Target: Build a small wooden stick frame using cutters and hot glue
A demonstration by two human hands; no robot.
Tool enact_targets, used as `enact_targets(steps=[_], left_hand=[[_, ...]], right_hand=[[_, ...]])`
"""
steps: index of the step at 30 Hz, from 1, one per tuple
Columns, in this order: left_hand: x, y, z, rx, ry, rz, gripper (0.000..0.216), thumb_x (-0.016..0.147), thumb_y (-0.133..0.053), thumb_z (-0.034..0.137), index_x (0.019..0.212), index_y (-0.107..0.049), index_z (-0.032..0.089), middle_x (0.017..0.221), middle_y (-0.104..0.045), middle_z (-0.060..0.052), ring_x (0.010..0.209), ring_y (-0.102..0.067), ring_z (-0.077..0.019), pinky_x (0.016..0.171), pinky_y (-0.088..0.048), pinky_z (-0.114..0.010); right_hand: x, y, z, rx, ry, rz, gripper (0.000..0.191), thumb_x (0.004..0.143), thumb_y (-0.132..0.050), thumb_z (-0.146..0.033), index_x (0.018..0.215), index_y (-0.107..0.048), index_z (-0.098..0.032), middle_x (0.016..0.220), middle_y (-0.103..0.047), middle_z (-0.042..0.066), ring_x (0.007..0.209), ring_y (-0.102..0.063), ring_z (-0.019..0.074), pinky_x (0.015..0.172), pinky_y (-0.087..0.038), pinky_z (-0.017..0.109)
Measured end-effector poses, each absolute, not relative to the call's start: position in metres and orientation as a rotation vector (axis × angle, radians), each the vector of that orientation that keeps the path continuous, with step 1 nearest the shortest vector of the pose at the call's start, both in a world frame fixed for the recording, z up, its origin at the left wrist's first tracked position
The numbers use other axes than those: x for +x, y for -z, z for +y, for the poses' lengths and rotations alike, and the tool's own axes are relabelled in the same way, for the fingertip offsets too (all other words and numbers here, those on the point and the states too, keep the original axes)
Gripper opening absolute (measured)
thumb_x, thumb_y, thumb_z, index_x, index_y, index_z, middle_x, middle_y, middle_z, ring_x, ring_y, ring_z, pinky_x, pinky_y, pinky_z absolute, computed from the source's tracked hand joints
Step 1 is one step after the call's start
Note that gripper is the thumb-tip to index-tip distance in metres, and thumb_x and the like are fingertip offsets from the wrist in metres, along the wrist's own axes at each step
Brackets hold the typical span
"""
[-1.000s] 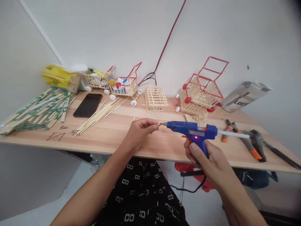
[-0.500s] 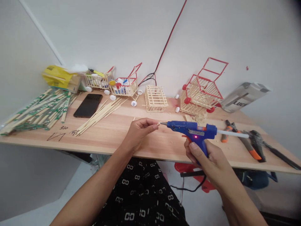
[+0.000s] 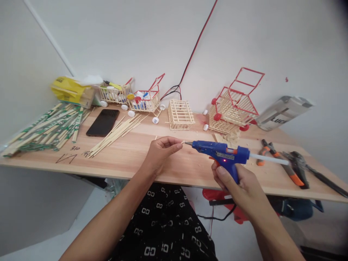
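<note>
My right hand (image 3: 231, 177) is wrapped round the handle of a blue glue gun (image 3: 210, 148), which points left with its red light lit. A white glue stick (image 3: 268, 158) sticks out of its back end. My left hand (image 3: 167, 148) is closed in a pinch over the table's front part. Between thumb and fingertips sits a tiny pale piece, too small to make out. The gun's metal nozzle (image 3: 188, 143) is right beside those fingertips; whether it touches the piece I cannot tell.
Behind my hands stand a small stick crate (image 3: 181, 114) and model shopping carts (image 3: 145, 101) (image 3: 233, 105). Bamboo sticks (image 3: 116, 134), a phone (image 3: 103, 122) and wrapped chopsticks (image 3: 51, 127) lie left. Pliers (image 3: 288, 168) and a grey pouch (image 3: 284, 113) are at the right on the wooden table (image 3: 136, 159).
The glue gun has tilted a little, its back end dropping slightly and moving left. My left hand holds its pinch in nearly the same place.
</note>
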State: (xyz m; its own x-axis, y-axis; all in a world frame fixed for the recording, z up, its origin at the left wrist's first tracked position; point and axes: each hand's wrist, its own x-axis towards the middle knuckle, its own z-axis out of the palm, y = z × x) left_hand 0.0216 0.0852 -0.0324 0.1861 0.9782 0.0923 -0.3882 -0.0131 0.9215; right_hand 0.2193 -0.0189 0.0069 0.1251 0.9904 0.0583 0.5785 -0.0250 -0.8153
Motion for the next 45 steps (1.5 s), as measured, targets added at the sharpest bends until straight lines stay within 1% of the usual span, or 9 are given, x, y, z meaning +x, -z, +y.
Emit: enact_targets(steps=[4, 7, 16, 22, 26, 31, 39, 43, 45], left_hand=[[0.0212, 0.0310, 0.0849, 1.044, -1.253, 0.753, 0.016, 0.065, -0.080, 0.024, 0.077, -0.072, 0.018, 0.082, -0.072, -0.002, 0.079, -0.063, -0.0129, 0.081, -0.046, -0.028], [0.0211, 0.0315, 0.0854, 1.040, -1.259, 0.752, 0.016, 0.064, -0.080, 0.024, 0.077, -0.072, 0.018, 0.082, -0.072, -0.002, 0.079, -0.063, -0.0128, 0.080, -0.046, -0.028], [0.0204, 0.0306, 0.0849, 1.025, -1.251, 0.728, 0.015, 0.065, -0.080, 0.024, 0.077, -0.073, 0.018, 0.082, -0.072, -0.002, 0.077, -0.062, -0.0129, 0.081, -0.045, -0.029], [0.0197, 0.0293, 0.0846, 1.101, -1.214, 0.750, 0.014, 0.070, -0.076, 0.029, 0.079, -0.074, 0.019, 0.074, -0.069, -0.001, 0.069, -0.058, -0.0110, 0.073, -0.043, -0.025], [0.0200, 0.0293, 0.0856, 1.152, -1.205, 0.778, 0.016, 0.073, -0.074, 0.033, 0.077, -0.074, 0.018, 0.073, -0.068, -0.002, 0.068, -0.056, -0.0114, 0.069, -0.041, -0.024], [0.0196, 0.0307, 0.0864, 1.158, -1.212, 0.741, 0.016, 0.076, -0.071, 0.034, 0.076, -0.073, 0.017, 0.073, -0.067, -0.001, 0.068, -0.054, -0.0100, 0.067, -0.039, -0.023], [0.0207, 0.0320, 0.0858, 1.068, -1.215, 0.712, 0.015, 0.067, -0.078, 0.027, 0.076, -0.072, 0.017, 0.073, -0.068, -0.001, 0.069, -0.057, -0.0108, 0.070, -0.042, -0.024], [0.0207, 0.0318, 0.0864, 1.045, -1.253, 0.659, 0.013, 0.067, -0.078, 0.026, 0.075, -0.072, 0.018, 0.075, -0.068, 0.000, 0.067, -0.056, -0.0097, 0.071, -0.042, -0.024], [0.0200, 0.0320, 0.0872, 1.032, -1.287, 0.647, 0.012, 0.068, -0.078, 0.025, 0.075, -0.072, 0.018, 0.074, -0.068, 0.000, 0.067, -0.055, -0.0089, 0.071, -0.041, -0.024]], right_hand=[[0.2175, -0.0081, -0.0174, -1.711, -0.676, -1.589, 0.042, 0.086, -0.049, -0.057, 0.080, -0.059, -0.016, 0.066, -0.055, 0.003, 0.058, -0.047, 0.0141, 0.051, -0.039, 0.025], [0.2185, -0.0066, -0.0176, -1.720, -0.661, -1.580, 0.043, 0.086, -0.049, -0.057, 0.079, -0.059, -0.016, 0.063, -0.054, 0.002, 0.055, -0.045, 0.0138, 0.049, -0.038, 0.025], [0.2216, -0.0048, -0.0184, -1.718, -0.714, -1.508, 0.041, 0.085, -0.051, -0.057, 0.084, -0.058, -0.017, 0.064, -0.053, 0.001, 0.055, -0.045, 0.0138, 0.050, -0.037, 0.026], [0.2208, -0.0051, -0.0180, -1.715, -0.725, -1.525, 0.040, 0.087, -0.048, -0.056, 0.082, -0.056, -0.017, 0.061, -0.049, 0.000, 0.055, -0.043, 0.0133, 0.051, -0.035, 0.026], [0.2213, -0.0027, -0.0169, -1.722, -0.716, -1.516, 0.042, 0.086, -0.048, -0.058, 0.083, -0.057, -0.017, 0.062, -0.050, 0.000, 0.055, -0.042, 0.0134, 0.051, -0.035, 0.026], [0.2211, -0.0032, -0.0179, -1.713, -0.724, -1.539, 0.042, 0.086, -0.048, -0.058, 0.082, -0.057, -0.016, 0.063, -0.050, 0.001, 0.056, -0.043, 0.0134, 0.051, -0.036, 0.026], [0.2177, -0.0082, -0.0175, -1.708, -0.702, -1.514, 0.043, 0.085, -0.050, -0.058, 0.085, -0.059, -0.016, 0.065, -0.054, 0.002, 0.055, -0.045, 0.0133, 0.049, -0.037, 0.025], [0.2193, -0.0079, -0.0148, -1.774, -0.641, -1.508, 0.045, 0.083, -0.050, -0.060, 0.082, -0.060, -0.016, 0.063, -0.056, 0.003, 0.055, -0.047, 0.0143, 0.050, -0.039, 0.026], [0.2197, -0.0070, -0.0163, -1.747, -0.649, -1.548, 0.044, 0.083, -0.051, -0.059, 0.082, -0.062, -0.016, 0.066, -0.059, 0.004, 0.058, -0.051, 0.0159, 0.053, -0.043, 0.027]])
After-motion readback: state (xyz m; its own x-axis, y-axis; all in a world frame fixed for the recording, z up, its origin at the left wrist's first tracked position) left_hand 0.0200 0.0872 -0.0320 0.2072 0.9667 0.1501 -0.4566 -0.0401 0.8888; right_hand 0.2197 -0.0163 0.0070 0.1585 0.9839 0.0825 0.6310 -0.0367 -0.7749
